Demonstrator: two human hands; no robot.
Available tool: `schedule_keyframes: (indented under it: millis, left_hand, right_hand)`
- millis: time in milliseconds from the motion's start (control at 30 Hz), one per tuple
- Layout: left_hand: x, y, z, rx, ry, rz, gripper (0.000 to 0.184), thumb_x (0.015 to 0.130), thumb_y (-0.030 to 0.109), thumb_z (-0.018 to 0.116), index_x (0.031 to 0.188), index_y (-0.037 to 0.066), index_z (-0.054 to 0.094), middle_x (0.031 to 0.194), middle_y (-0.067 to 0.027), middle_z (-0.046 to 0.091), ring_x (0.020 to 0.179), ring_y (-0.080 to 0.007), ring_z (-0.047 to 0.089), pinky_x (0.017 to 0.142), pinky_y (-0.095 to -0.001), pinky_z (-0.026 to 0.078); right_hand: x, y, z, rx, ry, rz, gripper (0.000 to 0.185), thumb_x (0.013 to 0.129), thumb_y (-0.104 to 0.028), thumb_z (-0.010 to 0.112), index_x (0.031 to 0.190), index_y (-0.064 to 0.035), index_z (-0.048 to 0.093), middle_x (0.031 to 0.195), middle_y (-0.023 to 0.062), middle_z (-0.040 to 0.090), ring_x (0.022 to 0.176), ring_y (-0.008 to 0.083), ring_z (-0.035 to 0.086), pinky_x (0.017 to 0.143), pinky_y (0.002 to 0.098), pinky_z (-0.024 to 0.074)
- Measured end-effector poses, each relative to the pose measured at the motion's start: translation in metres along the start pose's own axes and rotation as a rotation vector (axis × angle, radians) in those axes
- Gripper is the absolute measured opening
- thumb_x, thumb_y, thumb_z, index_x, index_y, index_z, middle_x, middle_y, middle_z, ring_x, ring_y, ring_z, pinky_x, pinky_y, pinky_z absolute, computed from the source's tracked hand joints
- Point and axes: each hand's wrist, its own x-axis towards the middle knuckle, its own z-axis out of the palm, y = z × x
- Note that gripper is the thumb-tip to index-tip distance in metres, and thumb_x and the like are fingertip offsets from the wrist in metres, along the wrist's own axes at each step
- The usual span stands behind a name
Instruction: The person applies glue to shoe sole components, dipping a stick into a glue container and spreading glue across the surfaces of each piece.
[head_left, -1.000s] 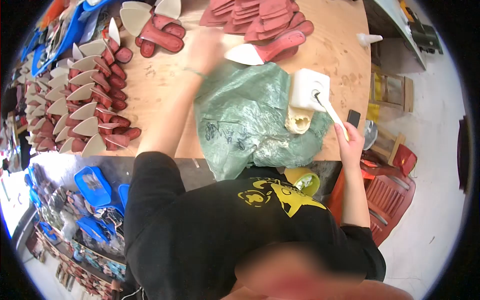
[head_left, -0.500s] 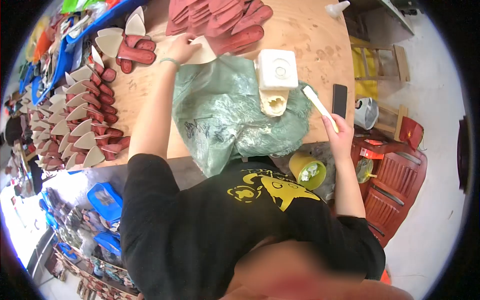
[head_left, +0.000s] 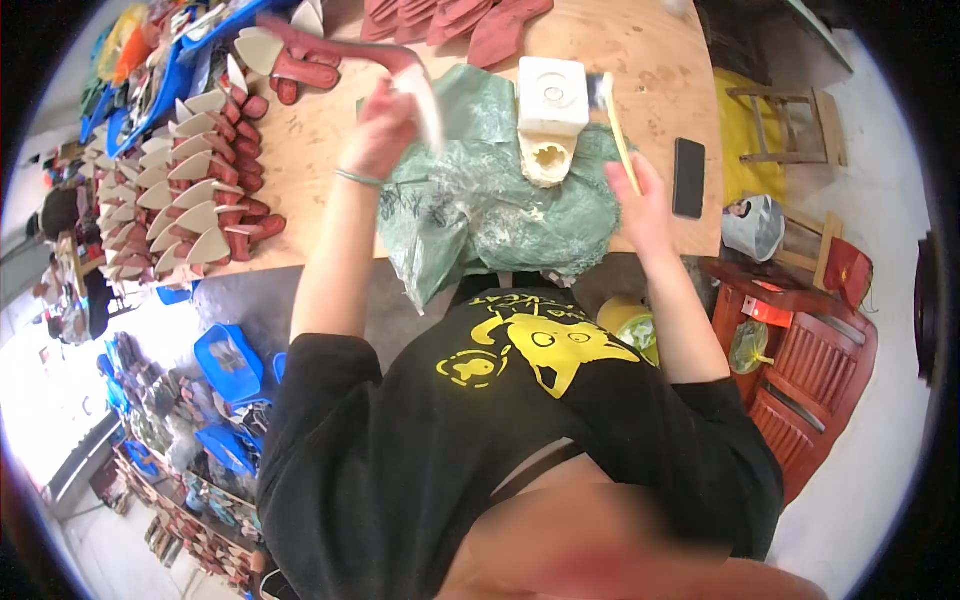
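My left hand (head_left: 380,130) is closed on a red and white shoe piece (head_left: 405,62), which is lifted over the table and blurred by motion. In my right hand (head_left: 643,200) is a brush (head_left: 622,140) with a pale handle, its bristles up beside a white plastic container (head_left: 553,95). Below that container an off-white, crusted opening (head_left: 547,160) faces me. Both rest on a crumpled green plastic sheet (head_left: 480,200). Several red shoe pieces (head_left: 495,32) lie stacked at the table's far side.
Rows of red pieces with cream tips (head_left: 205,180) cover the left of the wooden table (head_left: 670,60). A black phone (head_left: 688,178) lies near its right edge. A red wooden chair (head_left: 810,370) and a yellow bin (head_left: 628,325) stand below.
My left hand has lifted the red and white piece from beside the stack and drawn it nearer. My right hand has raised the brush, now upright beside the white container. The view has shifted.
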Motion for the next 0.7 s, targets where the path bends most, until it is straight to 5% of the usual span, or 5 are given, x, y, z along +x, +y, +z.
schedule_keyframes:
  millis: [267, 367, 400, 500, 700]
  left_hand:
    - [-0.054, -0.048, 0.114, 0.346, 0.095, 0.338, 0.025, 0.092, 0.011, 0.060, 0.111, 0.005, 0.045, 0.114, -0.0111, 0.058, 0.109, -0.0179, 0.055, 0.090, -0.0310, 0.048]
    - [-0.084, -0.053, 0.123, 0.281, 0.498, -0.046, 0.031, 0.096, 0.023, 0.055, 0.121, 0.006, 0.046, 0.121, -0.0117, 0.056, 0.110, -0.0229, 0.057, 0.088, -0.0353, 0.050]
    - [-0.094, -0.058, 0.117, -0.257, 0.219, -0.132, 0.042, 0.097, 0.032, 0.053, 0.128, 0.005, 0.044, 0.120, -0.0129, 0.058, 0.107, -0.0264, 0.059, 0.088, -0.0403, 0.051]
    - [-0.136, -0.060, 0.118, -0.419, -0.008, -0.496, 0.047, 0.098, 0.033, 0.051, 0.133, 0.003, 0.041, 0.117, -0.0143, 0.059, 0.103, -0.0287, 0.061, 0.084, -0.0431, 0.053]
    - [-0.158, -0.053, 0.089, -0.057, 0.304, -0.365, 0.028, 0.097, 0.022, 0.053, 0.122, 0.009, 0.048, 0.102, -0.0078, 0.063, 0.088, -0.0242, 0.065, 0.078, -0.0376, 0.055]
  right_hand:
    - [0.015, -0.030, 0.080, 0.240, -0.041, -0.388, 0.035, 0.075, -0.001, 0.071, 0.092, -0.0053, 0.040, 0.091, 0.0072, 0.061, 0.089, 0.0173, 0.059, 0.081, 0.0303, 0.0467]
    - [0.019, -0.017, 0.082, 0.356, -0.084, -0.431, 0.032, 0.078, 0.005, 0.065, 0.092, -0.0059, 0.039, 0.090, 0.0073, 0.062, 0.092, 0.0159, 0.061, 0.082, 0.0296, 0.0481]
    - [0.019, -0.015, 0.081, 0.295, -0.101, -0.449, 0.031, 0.078, 0.008, 0.063, 0.091, -0.0066, 0.039, 0.093, 0.0083, 0.061, 0.094, 0.0151, 0.061, 0.082, 0.0293, 0.0494]
    - [0.014, -0.006, 0.087, 0.542, -0.238, -0.379, 0.031, 0.079, 0.008, 0.062, 0.090, -0.0071, 0.038, 0.096, 0.0091, 0.059, 0.096, 0.0158, 0.060, 0.082, 0.0297, 0.0499]
    - [0.030, -0.016, 0.012, -0.453, -0.228, -0.348, 0.034, 0.081, -0.030, 0.073, 0.094, -0.0036, 0.055, 0.080, 0.0091, 0.057, 0.073, 0.0192, 0.056, 0.069, 0.0346, 0.0479]
